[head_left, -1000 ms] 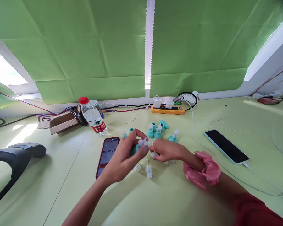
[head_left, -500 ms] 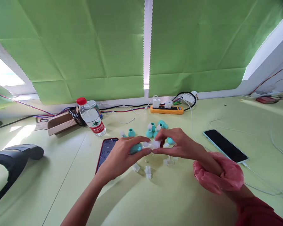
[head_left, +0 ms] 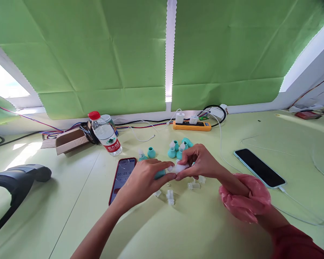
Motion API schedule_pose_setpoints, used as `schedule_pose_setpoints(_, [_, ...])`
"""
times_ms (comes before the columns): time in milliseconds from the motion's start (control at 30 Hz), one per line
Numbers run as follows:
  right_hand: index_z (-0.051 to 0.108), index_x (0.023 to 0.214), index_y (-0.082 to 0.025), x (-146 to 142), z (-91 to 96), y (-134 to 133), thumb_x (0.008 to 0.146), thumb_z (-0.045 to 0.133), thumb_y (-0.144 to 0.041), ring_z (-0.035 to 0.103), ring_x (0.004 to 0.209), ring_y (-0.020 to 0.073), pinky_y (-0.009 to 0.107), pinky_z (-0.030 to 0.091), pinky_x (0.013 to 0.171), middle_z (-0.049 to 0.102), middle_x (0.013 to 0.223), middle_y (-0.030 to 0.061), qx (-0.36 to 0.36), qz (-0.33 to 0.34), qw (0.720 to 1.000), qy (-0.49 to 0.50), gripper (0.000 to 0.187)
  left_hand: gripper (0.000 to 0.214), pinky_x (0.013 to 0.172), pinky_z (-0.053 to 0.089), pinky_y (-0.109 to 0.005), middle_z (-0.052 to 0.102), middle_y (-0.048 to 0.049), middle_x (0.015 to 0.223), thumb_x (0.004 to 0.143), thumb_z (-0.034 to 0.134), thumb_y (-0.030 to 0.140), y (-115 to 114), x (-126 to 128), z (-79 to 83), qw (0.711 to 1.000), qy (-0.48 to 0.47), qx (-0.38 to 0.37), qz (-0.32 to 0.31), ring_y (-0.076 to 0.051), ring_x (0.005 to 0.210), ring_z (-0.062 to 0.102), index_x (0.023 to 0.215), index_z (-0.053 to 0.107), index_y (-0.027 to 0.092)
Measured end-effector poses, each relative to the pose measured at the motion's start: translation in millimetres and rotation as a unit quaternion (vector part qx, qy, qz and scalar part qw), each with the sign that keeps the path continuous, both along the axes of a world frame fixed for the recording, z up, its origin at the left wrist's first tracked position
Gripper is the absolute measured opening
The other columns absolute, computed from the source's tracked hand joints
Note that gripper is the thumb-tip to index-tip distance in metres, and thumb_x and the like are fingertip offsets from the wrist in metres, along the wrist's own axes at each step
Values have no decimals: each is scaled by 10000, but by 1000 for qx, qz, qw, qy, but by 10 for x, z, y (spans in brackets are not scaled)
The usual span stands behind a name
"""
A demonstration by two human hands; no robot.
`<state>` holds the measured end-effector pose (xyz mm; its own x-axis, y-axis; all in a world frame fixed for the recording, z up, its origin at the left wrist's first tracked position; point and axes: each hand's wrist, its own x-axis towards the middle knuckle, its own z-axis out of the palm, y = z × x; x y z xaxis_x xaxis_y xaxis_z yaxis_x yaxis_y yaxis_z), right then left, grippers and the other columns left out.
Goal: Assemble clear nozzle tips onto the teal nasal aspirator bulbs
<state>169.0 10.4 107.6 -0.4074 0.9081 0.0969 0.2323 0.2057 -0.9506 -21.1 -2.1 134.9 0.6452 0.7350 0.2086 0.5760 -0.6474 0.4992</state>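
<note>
My left hand point(head_left: 144, 180) is closed around a teal rubber bulb point(head_left: 160, 175) low over the green table point(head_left: 178, 230). My right hand point(head_left: 198, 162) pinches a clear white plastic tip point(head_left: 181, 167) against the bulb's end, so both hands meet at the middle. Several assembled teal bulbs with white tips point(head_left: 175, 150) stand just behind my hands. Loose clear plastic pieces point(head_left: 169, 196) lie in front of and beside my hands. A pink scrunchie point(head_left: 245, 201) sits on my right wrist.
A red-cased phone point(head_left: 122, 176) showing a timer lies left of my hands, a water bottle point(head_left: 106, 133) and cardboard box point(head_left: 70, 141) behind it. A dark phone point(head_left: 259, 167) on a white cable lies right. An orange power strip point(head_left: 192, 125) sits at the back. A black object point(head_left: 14, 180) is far left.
My right hand rose from the table with a clear tip and brought it to the bulb in my left hand. Both hands then sank slightly, the tip pressed onto the bulb.
</note>
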Motion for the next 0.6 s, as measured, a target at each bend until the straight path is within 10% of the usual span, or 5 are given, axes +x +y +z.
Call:
schedule_pose_setpoints(200, [501, 566, -134, 22, 87, -7, 476, 766, -199, 647, 516, 179, 228, 540, 460, 658, 579, 32, -85, 30, 991, 94, 287, 307, 640, 395, -256, 651, -57, 786, 824, 429, 394, -16, 0, 4, 999, 2, 32, 18, -172, 711, 570, 975, 617, 203])
schedule_pose_setpoints(600, [562, 578, -113, 22, 112, 16, 518, 752, -273, 659, 552, 193, 212, 548, 448, 670, 581, 50, -117, 77, 975, 175, 256, 287, 542, 359, -230, 574, -29, 604, 822, 448, 362, -11, 0, -25, 994, -59, 85, 15, -116, 555, 481, 942, 626, 171])
